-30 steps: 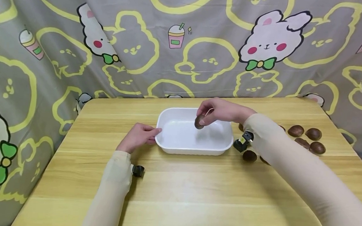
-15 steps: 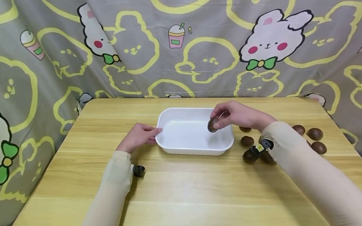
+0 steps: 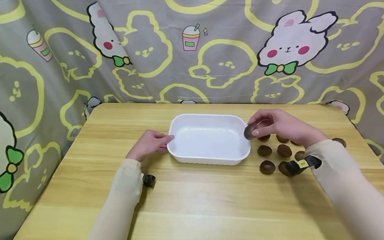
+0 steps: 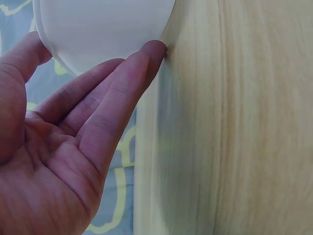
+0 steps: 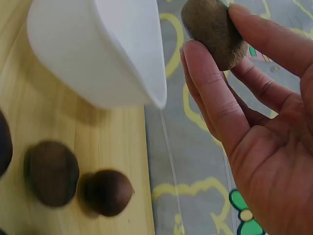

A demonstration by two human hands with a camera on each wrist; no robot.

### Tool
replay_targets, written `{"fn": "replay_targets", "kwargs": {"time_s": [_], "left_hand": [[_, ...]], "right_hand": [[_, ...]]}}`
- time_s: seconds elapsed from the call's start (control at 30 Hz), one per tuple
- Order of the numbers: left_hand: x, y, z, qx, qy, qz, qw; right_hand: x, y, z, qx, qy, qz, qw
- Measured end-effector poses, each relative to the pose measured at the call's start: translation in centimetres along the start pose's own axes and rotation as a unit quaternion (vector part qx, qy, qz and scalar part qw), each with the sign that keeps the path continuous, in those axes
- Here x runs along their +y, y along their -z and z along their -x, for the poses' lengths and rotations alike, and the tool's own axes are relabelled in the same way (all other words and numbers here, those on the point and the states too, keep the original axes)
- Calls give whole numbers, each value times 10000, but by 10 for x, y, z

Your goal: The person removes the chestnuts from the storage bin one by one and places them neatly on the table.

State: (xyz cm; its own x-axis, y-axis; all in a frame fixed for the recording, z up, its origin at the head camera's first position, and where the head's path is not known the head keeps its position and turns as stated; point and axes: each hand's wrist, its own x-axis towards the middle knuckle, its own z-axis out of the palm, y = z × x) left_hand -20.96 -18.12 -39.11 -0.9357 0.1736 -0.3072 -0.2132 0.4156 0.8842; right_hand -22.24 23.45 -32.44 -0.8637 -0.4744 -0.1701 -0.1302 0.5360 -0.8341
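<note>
A brown chestnut is pinched between the thumb and fingers of my right hand, at the right end of a white plastic tray. In the right wrist view this chestnut shows a dull tan face, held up near the tray's rim. My left hand pinches the tray's left end, thumb over the rim and fingers against the outside. The left wrist view shows those fingers against the white wall. Only the bare white floor shows inside the tray.
Several more chestnuts lie on the wooden table to the right of the tray, some partly hidden by my right hand and wrist camera. A patterned grey curtain hangs behind the table.
My right hand has moved right with the chestnut, from over the middle of the tray to its right end. The left hand keeps its grip on the tray.
</note>
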Motion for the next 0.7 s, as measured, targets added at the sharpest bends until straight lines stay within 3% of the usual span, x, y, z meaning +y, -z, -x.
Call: {"fn": "replay_targets", "kwargs": {"time_s": [0.23, 0.4, 0.53, 0.7], "left_hand": [[-1, -2, -1, -5, 10, 76, 10000], [-1, -3, -2, -73, -7, 150, 9999], [-1, -2, -2, -92, -47, 203, 9997], [-1, 0, 0, -87, -39, 172, 9998]], "right_hand": [[10, 10, 15, 97, 29, 110, 9999], [17, 16, 26, 204, -177, 199, 9994], [25, 18, 36, 205, -339, -17, 9992], [39, 19, 52, 253, -222, -214, 9992]]}}
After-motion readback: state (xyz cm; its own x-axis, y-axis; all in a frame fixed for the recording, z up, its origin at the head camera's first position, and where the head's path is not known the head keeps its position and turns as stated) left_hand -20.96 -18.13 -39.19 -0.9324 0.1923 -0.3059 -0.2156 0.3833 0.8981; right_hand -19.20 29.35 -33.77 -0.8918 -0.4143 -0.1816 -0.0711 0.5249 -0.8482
